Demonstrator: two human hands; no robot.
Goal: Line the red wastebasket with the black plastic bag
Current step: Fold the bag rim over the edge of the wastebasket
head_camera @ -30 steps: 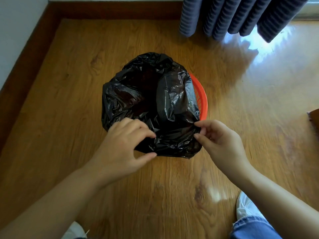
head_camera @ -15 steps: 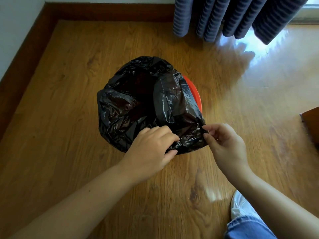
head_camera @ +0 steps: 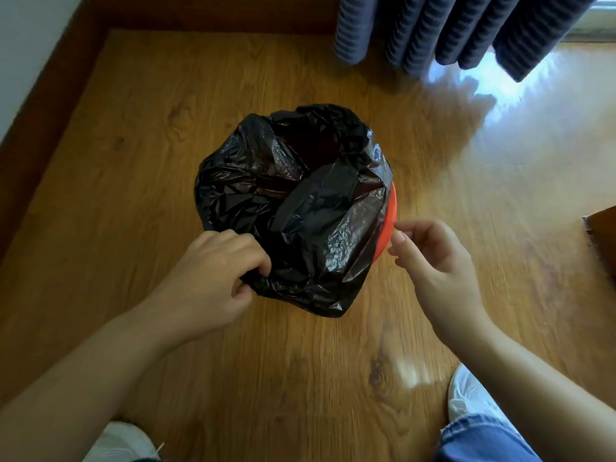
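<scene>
The left hand (head_camera: 213,275) is clenched on the near-left edge of the black bag (head_camera: 300,208), fingers curled into the plastic and pulling it down outside the bin. The right hand (head_camera: 433,251) holds nothing: thumb and fingers loosely parted, just beside the bit of red bin (head_camera: 388,225) that shows, not gripping bag or rim as far as I can tell.

The bin stands on the floor, w/ the bag draped over nearly all of it; only a strip of red on the side nearest the right hand is bare. The bag's mouth gapes at the far side, away from the left grip, and a big fold sags across the opening.

Judgement on the step: cuff the bag over the rim. Keep the left pinch as anchor, then w/ the right hand take the bag edge just above the red strip and roll it down & out over the rim. Pull evenly (thin film, could tear or drag the light bin sideways). After that, push the sagging fold down inside so the bag sits against the walls.

The floor (head_camera: 300,361) is glossy wood-look boards, prob. slick, so the bin may slide under a one-sided tug. Room corner beyond the left grip has a dark wood skirting board (head_camera: 46,95); striped blue-grey curtains (head_camera: 450,31) hang at the far side, w/ bright glare below. White shoes (head_camera: 466,398) and a jeans hem (head_camera: 480,438) sit close under the right arm.
</scene>
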